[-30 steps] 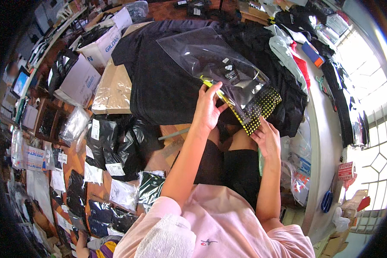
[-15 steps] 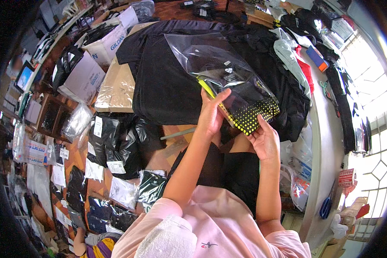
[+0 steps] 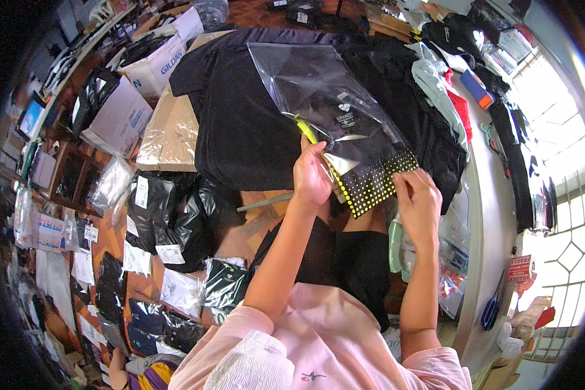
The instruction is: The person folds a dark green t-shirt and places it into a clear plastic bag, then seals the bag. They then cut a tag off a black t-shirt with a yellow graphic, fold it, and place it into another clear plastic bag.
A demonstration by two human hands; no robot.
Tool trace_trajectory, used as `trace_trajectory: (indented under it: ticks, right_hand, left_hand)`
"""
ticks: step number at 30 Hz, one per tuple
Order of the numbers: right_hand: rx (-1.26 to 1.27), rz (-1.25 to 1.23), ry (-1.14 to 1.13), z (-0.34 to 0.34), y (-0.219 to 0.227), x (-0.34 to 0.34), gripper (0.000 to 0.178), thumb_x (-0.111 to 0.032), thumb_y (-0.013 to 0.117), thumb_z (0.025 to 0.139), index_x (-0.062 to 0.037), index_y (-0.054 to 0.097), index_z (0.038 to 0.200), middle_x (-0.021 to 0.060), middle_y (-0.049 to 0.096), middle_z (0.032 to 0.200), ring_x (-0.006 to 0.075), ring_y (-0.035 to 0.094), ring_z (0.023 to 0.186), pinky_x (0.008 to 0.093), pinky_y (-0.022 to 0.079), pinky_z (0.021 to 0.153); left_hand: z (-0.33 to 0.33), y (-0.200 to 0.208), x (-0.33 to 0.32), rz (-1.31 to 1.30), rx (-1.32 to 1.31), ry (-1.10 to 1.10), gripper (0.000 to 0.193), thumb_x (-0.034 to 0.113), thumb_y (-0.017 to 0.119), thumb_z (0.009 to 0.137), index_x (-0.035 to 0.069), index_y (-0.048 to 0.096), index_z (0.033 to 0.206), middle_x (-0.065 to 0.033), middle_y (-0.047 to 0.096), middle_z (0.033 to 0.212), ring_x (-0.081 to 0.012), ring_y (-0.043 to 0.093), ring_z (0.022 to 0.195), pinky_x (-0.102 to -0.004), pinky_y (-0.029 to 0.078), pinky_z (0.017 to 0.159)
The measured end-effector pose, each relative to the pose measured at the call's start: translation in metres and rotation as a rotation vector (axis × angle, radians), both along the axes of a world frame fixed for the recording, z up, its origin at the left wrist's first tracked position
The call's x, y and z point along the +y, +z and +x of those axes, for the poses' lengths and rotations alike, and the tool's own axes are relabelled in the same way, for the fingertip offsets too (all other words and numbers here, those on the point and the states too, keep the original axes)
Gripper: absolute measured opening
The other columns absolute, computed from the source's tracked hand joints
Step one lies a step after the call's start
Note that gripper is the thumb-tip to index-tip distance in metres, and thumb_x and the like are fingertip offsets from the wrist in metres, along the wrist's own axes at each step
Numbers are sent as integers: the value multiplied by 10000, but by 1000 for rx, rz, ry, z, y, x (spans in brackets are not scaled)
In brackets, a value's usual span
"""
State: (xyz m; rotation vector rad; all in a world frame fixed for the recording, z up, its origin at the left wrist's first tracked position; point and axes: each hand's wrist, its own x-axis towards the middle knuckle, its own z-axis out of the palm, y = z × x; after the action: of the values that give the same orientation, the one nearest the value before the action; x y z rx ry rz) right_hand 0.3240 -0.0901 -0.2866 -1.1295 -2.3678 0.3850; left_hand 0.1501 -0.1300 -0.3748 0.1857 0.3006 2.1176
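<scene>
A clear plastic bag [image 3: 325,84] with a pale printed mark slants over the pile of black cloth [image 3: 234,123]. Its lower end [image 3: 370,188] is black with rows of yellow dots, and a bright yellow strip [image 3: 307,130] shows along its left edge. My left hand [image 3: 313,174] is closed on that left edge, near the strip. At the bag's lower right corner, my right hand [image 3: 419,195] pinches the dotted part between thumb and fingers. Whether something lies inside the bag, I cannot tell.
Open cardboard boxes [image 3: 120,117] stand at the far left beside a flat brown carton [image 3: 166,136]. Several bagged packages [image 3: 224,286] cover the floor at left. Scissors [image 3: 487,135] lie on the white ledge [image 3: 478,214] at right. A person's striped sleeve [image 3: 153,378] shows at lower left.
My right hand has moved right and a little up, now gripping the bag's corner from above. The bag lies flatter and more spread out. My left hand has shifted slightly left.
</scene>
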Motion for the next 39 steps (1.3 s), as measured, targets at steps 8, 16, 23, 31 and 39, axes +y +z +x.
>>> trace_trajectory:
  ticks: [8, 16, 23, 31, 39]
  right_hand:
    - [-140, 235, 479, -53, -41, 66, 471, -234, 432, 907, 59, 375, 1272, 211, 327, 1360, 331, 264, 1294, 404, 183, 1082]
    - [-338, 262, 401, -87, -45, 82, 554, -365, 385, 921, -18, 297, 1344, 192, 270, 1401, 317, 225, 1317, 425, 169, 1084]
    - [-194, 302, 415, -57, -51, 80, 492, -304, 472, 887, -25, 387, 1283, 200, 370, 1330, 342, 352, 1233, 424, 259, 1043]
    - [1155, -737, -275, 17, -90, -13, 258, -106, 601, 842, 11, 515, 1055, 74, 534, 905, 149, 559, 805, 290, 497, 689]
    - [1387, -1342, -223, 1, -73, -2, 209, -188, 643, 821, -30, 558, 927, 43, 545, 789, 153, 545, 718, 286, 474, 659]
  left_hand:
    - [0, 1, 2, -8, 0, 12, 400, 164, 400, 851, 115, 414, 1248, -70, 548, 1151, -241, 531, 1045, -401, 393, 936]
    - [-3, 8, -1, 81, -97, -80, 368, 294, 395, 902, 101, 464, 1208, -65, 549, 1166, -240, 509, 1076, -400, 362, 963]
    - [-2, 11, -1, 70, -40, -45, 416, 398, 344, 938, 103, 452, 1210, -74, 542, 1172, -236, 521, 1065, -398, 390, 939]
    - [-3, 5, -1, 164, -79, -92, 404, 383, 354, 935, 99, 467, 1201, -80, 547, 1178, -249, 534, 1065, -405, 409, 935]
    - [-5, 0, -1, 100, -114, -105, 463, 438, 376, 912, 96, 476, 1208, -95, 512, 1238, -288, 474, 1133, -445, 336, 984]
